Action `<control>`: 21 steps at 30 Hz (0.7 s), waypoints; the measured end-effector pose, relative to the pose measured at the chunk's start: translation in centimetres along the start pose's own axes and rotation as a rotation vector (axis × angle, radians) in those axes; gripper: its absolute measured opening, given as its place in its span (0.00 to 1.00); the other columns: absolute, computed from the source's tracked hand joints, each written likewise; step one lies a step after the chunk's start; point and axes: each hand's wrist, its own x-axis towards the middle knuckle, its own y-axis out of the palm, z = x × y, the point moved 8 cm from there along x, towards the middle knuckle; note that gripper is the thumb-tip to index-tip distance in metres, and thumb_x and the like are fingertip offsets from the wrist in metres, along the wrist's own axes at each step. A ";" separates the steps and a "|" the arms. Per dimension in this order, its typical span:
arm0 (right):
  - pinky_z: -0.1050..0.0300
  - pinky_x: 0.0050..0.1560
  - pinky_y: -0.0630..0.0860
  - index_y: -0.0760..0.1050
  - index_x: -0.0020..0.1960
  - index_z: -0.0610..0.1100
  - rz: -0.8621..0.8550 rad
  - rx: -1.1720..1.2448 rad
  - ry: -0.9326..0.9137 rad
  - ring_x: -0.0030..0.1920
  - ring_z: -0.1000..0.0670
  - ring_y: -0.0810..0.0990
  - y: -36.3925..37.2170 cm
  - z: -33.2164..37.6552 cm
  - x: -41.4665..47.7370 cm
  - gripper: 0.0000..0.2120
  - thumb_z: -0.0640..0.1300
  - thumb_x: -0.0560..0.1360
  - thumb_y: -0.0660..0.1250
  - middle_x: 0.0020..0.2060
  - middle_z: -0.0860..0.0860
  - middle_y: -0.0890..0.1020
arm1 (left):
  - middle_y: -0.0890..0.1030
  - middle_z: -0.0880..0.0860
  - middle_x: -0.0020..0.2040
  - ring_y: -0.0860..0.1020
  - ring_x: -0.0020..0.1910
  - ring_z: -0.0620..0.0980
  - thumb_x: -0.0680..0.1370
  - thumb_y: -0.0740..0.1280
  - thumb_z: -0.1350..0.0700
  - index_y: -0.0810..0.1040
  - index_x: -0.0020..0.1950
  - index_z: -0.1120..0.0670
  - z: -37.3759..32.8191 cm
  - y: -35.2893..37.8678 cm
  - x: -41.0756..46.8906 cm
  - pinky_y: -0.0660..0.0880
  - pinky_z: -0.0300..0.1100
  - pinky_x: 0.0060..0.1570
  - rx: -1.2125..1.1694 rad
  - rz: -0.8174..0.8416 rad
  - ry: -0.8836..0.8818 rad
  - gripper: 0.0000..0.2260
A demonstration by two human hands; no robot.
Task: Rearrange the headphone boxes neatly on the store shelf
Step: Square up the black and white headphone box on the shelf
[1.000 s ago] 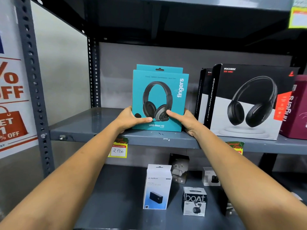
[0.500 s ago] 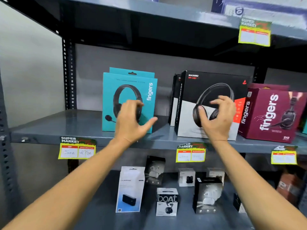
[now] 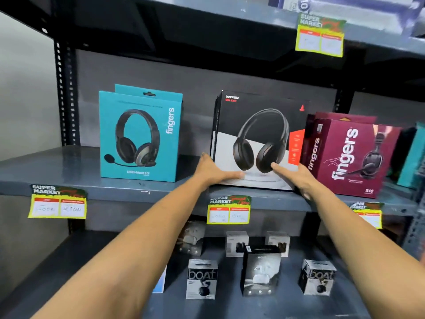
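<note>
A black and white headphone box (image 3: 259,125) stands upright in the middle of the grey shelf (image 3: 69,173). My left hand (image 3: 213,169) grips its lower left corner, thumb across the front. My right hand (image 3: 296,178) holds its lower right corner, thumb pointing at the pictured earcup. A teal headphone box (image 3: 140,134) stands upright to the left, free of both hands, with a second teal box behind it. A maroon headphone box (image 3: 351,155) stands angled to the right, touching the black box's right side.
Yellow price tags (image 3: 57,204) hang on the shelf's front edge. The lower shelf holds several small earbud boxes (image 3: 201,278). A perforated steel upright (image 3: 65,93) stands left. Another teal box (image 3: 414,157) shows at the far right edge. An upper shelf (image 3: 230,17) hangs overhead.
Both hands let go of the teal box, moved right and closed on the lower corners of the black and white box. The view shifted right.
</note>
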 end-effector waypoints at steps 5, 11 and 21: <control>0.50 0.62 0.75 0.82 0.54 0.46 0.053 0.058 0.037 0.54 0.50 0.83 0.5 -1.3 1.8 0.19 0.50 0.65 0.79 0.49 0.51 0.86 | 0.75 0.50 0.68 0.74 0.65 0.52 0.51 0.82 0.35 0.68 0.70 0.52 0.6 0.8 1.3 0.72 0.51 0.66 -0.018 0.032 -0.011 0.53; 0.50 0.61 0.76 0.82 0.52 0.45 0.103 0.077 0.073 0.53 0.49 0.83 0.6 -1.8 2.5 0.27 0.57 0.58 0.81 0.49 0.49 0.86 | 0.76 0.50 0.67 0.74 0.64 0.51 0.54 0.82 0.37 0.70 0.70 0.51 0.3 1.3 1.9 0.72 0.50 0.66 -0.002 0.031 -0.021 0.48; 0.57 0.46 0.75 0.80 0.44 0.49 0.058 0.051 0.018 0.44 0.51 0.81 0.3 -1.1 1.6 0.11 0.47 0.66 0.79 0.43 0.49 0.84 | 0.73 0.53 0.64 0.74 0.62 0.52 0.51 0.84 0.39 0.69 0.66 0.57 -0.2 -0.2 0.3 0.73 0.51 0.64 0.019 -0.089 -0.047 0.50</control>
